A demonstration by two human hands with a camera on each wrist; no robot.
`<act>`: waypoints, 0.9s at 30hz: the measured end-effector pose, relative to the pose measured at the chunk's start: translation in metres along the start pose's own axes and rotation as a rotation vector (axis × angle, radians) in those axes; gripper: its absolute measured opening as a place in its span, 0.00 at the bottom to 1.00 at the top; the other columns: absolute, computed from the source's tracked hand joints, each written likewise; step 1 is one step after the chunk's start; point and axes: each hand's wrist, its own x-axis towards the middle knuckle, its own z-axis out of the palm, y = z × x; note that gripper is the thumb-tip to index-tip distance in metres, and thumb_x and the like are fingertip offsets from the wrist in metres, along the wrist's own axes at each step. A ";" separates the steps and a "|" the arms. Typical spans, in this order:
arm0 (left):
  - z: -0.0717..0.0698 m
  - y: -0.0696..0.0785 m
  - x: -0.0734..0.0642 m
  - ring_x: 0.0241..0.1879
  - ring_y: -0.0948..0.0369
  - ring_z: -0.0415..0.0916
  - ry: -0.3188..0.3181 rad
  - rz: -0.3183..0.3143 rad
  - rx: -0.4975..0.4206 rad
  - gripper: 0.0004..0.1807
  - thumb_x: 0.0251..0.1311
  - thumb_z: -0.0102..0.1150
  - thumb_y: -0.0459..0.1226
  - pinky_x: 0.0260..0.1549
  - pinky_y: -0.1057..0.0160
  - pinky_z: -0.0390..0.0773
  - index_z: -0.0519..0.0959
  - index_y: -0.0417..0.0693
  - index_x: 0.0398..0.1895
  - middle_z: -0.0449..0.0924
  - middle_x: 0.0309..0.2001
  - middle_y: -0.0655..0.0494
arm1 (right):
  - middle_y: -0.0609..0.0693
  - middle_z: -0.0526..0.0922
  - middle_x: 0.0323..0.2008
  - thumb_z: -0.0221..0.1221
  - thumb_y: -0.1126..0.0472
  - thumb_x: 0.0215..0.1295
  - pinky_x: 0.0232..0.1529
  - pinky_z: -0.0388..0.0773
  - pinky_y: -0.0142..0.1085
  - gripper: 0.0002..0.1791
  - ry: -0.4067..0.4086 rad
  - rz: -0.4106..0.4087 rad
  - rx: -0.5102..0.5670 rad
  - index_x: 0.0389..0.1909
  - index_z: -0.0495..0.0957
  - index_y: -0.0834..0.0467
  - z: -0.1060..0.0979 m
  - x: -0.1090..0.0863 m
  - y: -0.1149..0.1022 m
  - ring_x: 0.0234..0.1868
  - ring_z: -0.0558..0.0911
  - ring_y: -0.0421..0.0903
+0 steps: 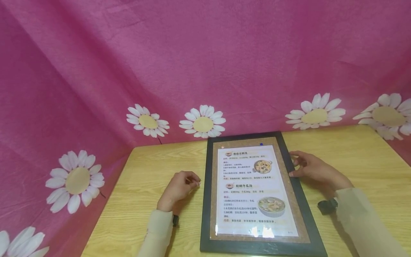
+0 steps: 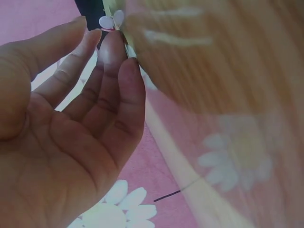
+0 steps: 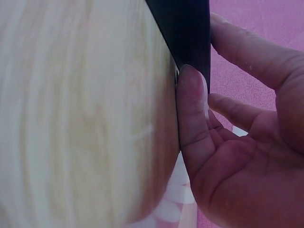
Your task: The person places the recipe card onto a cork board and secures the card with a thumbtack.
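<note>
A dark-framed cork board (image 1: 212, 214) lies on the wooden table, with a printed recipe sheet (image 1: 244, 228) on its cork. Two small pins show along the top, a pale one (image 1: 223, 147) and a blue one (image 1: 261, 144). To the left of the frame, my left hand (image 1: 179, 187) has curled fingers. At its fingertips it pinches a small pale two-lobed thing (image 2: 112, 22) with a red edge; its kind is unclear. My right hand (image 1: 313, 169) touches the frame's right side with fingers extended, seen against the dark edge (image 3: 190, 33) in the right wrist view.
A pink cloth (image 1: 205, 64) printed with white daisies hangs behind the table and to its left. Bare wooden tabletop (image 1: 138, 178) extends on both sides of the board. Light glares off the sheet's lower part.
</note>
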 end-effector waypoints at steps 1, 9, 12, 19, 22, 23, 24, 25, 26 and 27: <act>0.001 0.001 0.000 0.32 0.64 0.76 -0.001 -0.001 0.006 0.03 0.60 0.63 0.33 0.35 0.65 0.77 0.83 0.48 0.35 0.84 0.33 0.56 | 0.59 0.72 0.51 0.69 0.52 0.55 0.49 0.71 0.39 0.51 0.002 -0.001 -0.005 0.73 0.50 0.64 0.000 0.000 0.000 0.51 0.71 0.53; 0.002 0.006 0.000 0.29 0.64 0.74 0.015 0.009 0.073 0.03 0.58 0.64 0.32 0.35 0.64 0.76 0.84 0.47 0.34 0.82 0.29 0.57 | 0.59 0.72 0.49 0.69 0.52 0.54 0.47 0.72 0.38 0.52 0.008 -0.018 -0.021 0.73 0.51 0.66 0.000 0.001 0.001 0.50 0.72 0.53; 0.002 0.009 0.000 0.29 0.63 0.74 0.014 0.004 0.080 0.03 0.58 0.64 0.32 0.34 0.64 0.75 0.85 0.47 0.33 0.82 0.29 0.57 | 0.59 0.73 0.50 0.69 0.52 0.54 0.48 0.72 0.39 0.52 0.005 -0.015 -0.018 0.73 0.50 0.65 0.000 0.001 0.001 0.50 0.72 0.53; 0.003 0.010 0.000 0.29 0.63 0.73 0.004 -0.022 0.091 0.03 0.56 0.65 0.31 0.33 0.65 0.75 0.85 0.47 0.32 0.81 0.28 0.57 | 0.60 0.73 0.49 0.70 0.52 0.54 0.47 0.73 0.37 0.52 0.002 -0.017 -0.026 0.72 0.51 0.66 -0.001 0.001 0.000 0.50 0.73 0.53; 0.003 0.009 0.000 0.28 0.63 0.73 0.000 -0.024 0.088 0.02 0.56 0.66 0.31 0.32 0.65 0.75 0.85 0.47 0.30 0.81 0.28 0.57 | 0.60 0.74 0.49 0.70 0.52 0.54 0.46 0.73 0.37 0.52 0.006 -0.022 -0.036 0.72 0.51 0.67 -0.001 0.001 -0.001 0.50 0.73 0.53; 0.003 0.009 0.000 0.28 0.63 0.73 0.001 -0.023 0.090 0.02 0.55 0.66 0.31 0.32 0.66 0.75 0.85 0.47 0.30 0.81 0.27 0.57 | 0.60 0.74 0.50 0.70 0.52 0.54 0.45 0.73 0.37 0.52 0.006 -0.021 -0.037 0.72 0.51 0.67 -0.001 0.001 -0.001 0.50 0.73 0.53; 0.003 0.008 0.000 0.28 0.63 0.73 0.002 -0.018 0.091 0.02 0.55 0.66 0.31 0.32 0.66 0.74 0.85 0.47 0.29 0.81 0.27 0.57 | 0.61 0.73 0.50 0.70 0.52 0.54 0.45 0.73 0.37 0.52 0.004 -0.019 -0.037 0.72 0.51 0.67 -0.001 0.001 -0.001 0.50 0.73 0.53; 0.003 0.008 0.000 0.27 0.63 0.73 0.003 -0.014 0.094 0.02 0.55 0.67 0.31 0.31 0.66 0.74 0.85 0.47 0.28 0.81 0.27 0.57 | 0.61 0.73 0.50 0.69 0.53 0.54 0.45 0.73 0.37 0.52 0.002 -0.019 -0.036 0.72 0.51 0.67 -0.001 0.001 -0.001 0.50 0.73 0.53; 0.003 0.008 0.000 0.27 0.63 0.72 0.005 -0.014 0.096 0.03 0.55 0.67 0.31 0.31 0.66 0.74 0.85 0.48 0.27 0.81 0.26 0.58 | 0.61 0.73 0.51 0.69 0.52 0.54 0.46 0.73 0.37 0.52 -0.001 -0.007 -0.029 0.72 0.50 0.66 -0.001 0.001 -0.001 0.50 0.73 0.53; 0.003 0.008 0.000 0.27 0.63 0.72 0.006 -0.011 0.099 0.03 0.55 0.67 0.31 0.31 0.66 0.74 0.84 0.48 0.27 0.81 0.26 0.58 | 0.61 0.73 0.51 0.69 0.52 0.54 0.46 0.73 0.37 0.53 -0.005 0.003 -0.021 0.73 0.50 0.65 -0.001 0.000 -0.001 0.51 0.73 0.53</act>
